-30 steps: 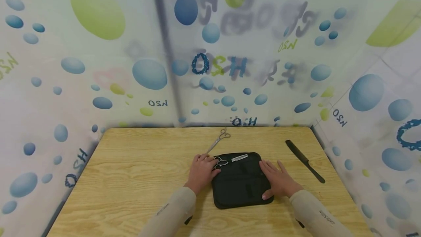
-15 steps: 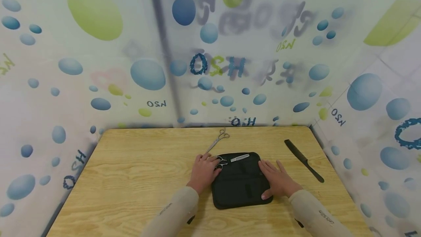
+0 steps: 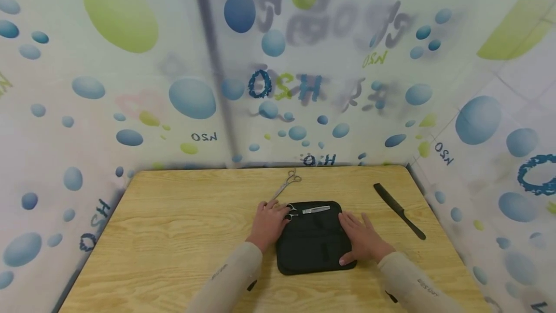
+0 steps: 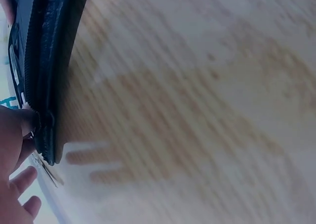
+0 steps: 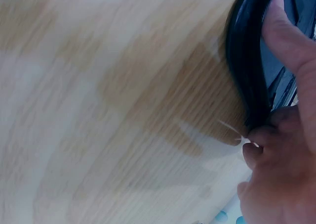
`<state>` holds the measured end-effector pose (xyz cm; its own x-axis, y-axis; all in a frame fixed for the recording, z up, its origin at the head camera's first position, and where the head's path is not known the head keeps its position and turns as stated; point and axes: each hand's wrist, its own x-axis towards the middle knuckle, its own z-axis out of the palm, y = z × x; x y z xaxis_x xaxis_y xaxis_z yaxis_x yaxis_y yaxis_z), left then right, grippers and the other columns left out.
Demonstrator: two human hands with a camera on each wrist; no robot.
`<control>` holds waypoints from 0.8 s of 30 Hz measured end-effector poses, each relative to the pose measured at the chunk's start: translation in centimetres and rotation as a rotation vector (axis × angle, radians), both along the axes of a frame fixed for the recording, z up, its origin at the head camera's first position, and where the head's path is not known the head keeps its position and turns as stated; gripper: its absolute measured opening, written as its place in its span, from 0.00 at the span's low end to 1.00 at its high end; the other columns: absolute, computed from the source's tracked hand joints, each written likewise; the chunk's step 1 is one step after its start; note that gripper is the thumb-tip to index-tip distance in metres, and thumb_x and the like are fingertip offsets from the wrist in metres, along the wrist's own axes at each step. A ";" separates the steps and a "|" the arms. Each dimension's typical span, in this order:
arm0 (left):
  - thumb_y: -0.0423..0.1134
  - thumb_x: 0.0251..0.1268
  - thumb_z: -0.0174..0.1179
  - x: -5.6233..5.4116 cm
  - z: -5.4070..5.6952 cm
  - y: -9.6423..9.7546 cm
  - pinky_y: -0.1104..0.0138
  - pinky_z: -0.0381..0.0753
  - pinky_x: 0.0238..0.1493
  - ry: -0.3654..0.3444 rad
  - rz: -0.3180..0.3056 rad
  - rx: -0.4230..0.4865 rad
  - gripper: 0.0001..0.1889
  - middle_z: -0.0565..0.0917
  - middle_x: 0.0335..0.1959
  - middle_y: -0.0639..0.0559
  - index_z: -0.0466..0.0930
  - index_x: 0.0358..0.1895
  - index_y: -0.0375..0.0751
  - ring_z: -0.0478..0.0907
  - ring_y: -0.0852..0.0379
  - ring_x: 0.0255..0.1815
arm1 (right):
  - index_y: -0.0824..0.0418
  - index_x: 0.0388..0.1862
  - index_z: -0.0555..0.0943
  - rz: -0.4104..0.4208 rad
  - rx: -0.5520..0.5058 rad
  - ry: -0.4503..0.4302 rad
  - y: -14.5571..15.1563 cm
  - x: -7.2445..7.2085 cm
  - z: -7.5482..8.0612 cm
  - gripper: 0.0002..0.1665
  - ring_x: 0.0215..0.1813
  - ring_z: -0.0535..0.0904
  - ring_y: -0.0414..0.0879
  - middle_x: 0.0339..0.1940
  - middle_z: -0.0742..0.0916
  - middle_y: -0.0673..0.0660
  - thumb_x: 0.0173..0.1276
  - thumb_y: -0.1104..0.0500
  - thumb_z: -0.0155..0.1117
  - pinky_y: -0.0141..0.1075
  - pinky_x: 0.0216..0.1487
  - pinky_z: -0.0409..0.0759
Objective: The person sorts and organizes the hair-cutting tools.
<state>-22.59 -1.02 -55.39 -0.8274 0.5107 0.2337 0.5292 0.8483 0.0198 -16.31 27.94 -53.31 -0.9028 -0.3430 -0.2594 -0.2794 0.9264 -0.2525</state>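
A black zip case (image 3: 314, 250) lies on the table in the head view. Along its far part lies a pair of thinning scissors (image 3: 316, 209), blades to the right, with a dark strip crossing them. My left hand (image 3: 269, 223) is at the case's far left corner, beside the scissors' finger rings. In the left wrist view, its thumb and a finger pinch the zipped edge (image 4: 47, 61). My right hand (image 3: 362, 240) grips the right side. The right wrist view shows that thumb (image 5: 284, 36) over the rim, with the other fingers curled at the edge.
Behind the left hand lies a second pair of scissors (image 3: 286, 183), its points close to the fingertips. A black comb (image 3: 398, 209) with a handle rests to the right. Patterned walls stand along the back and sides of the wooden table (image 3: 182, 221).
The thinning scissors have slid slightly right in the case and lie a little flatter. My left hand has shifted slightly right with them. My right hand keeps its hold. The head view has turned slightly.
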 end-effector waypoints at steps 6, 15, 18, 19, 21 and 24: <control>0.50 0.66 0.61 -0.4 0.3 0.2 0.52 0.71 0.63 -0.072 -0.005 0.014 0.17 0.83 0.58 0.57 0.82 0.55 0.53 0.75 0.52 0.64 | 0.66 0.78 0.53 -0.057 0.060 -0.023 -0.7 -0.2 -0.3 0.76 0.80 0.52 0.59 0.79 0.60 0.64 0.37 0.32 0.78 0.61 0.77 0.35; 0.52 0.66 0.61 -0.5 0.3 0.6 0.54 0.70 0.63 -0.067 0.007 -0.030 0.18 0.83 0.58 0.60 0.82 0.56 0.55 0.74 0.54 0.64 | 0.65 0.78 0.53 -0.071 0.078 -0.037 -0.7 -0.2 -0.3 0.76 0.80 0.52 0.59 0.79 0.60 0.63 0.37 0.31 0.78 0.60 0.77 0.35; 0.53 0.66 0.60 -0.3 0.6 0.7 0.55 0.71 0.62 -0.063 0.011 -0.062 0.18 0.83 0.58 0.61 0.82 0.56 0.55 0.74 0.55 0.64 | 0.65 0.78 0.53 -0.071 0.082 -0.040 -0.7 -0.2 -0.3 0.76 0.80 0.52 0.59 0.79 0.60 0.64 0.37 0.31 0.78 0.60 0.77 0.35; 0.53 0.66 0.59 -0.3 0.6 0.7 0.55 0.71 0.62 -0.060 0.011 -0.072 0.18 0.83 0.58 0.61 0.82 0.56 0.56 0.74 0.55 0.64 | 0.66 0.77 0.53 -0.072 0.079 -0.041 -0.8 -0.2 -0.3 0.76 0.80 0.52 0.59 0.79 0.60 0.64 0.37 0.32 0.78 0.60 0.77 0.35; 0.54 0.67 0.59 -0.2 0.7 0.7 0.56 0.71 0.62 -0.062 0.012 -0.085 0.18 0.83 0.58 0.61 0.82 0.56 0.56 0.74 0.55 0.64 | 0.66 0.77 0.53 -0.074 0.076 -0.043 -0.8 -0.2 -0.2 0.76 0.80 0.52 0.59 0.79 0.60 0.64 0.37 0.32 0.78 0.60 0.77 0.35; 0.54 0.67 0.58 -0.2 0.6 0.7 0.56 0.70 0.63 -0.075 0.013 -0.097 0.19 0.82 0.59 0.62 0.81 0.58 0.56 0.74 0.55 0.64 | 0.66 0.77 0.53 -0.072 0.075 -0.044 -0.8 -0.2 -0.1 0.76 0.80 0.52 0.59 0.79 0.60 0.64 0.37 0.32 0.78 0.60 0.77 0.35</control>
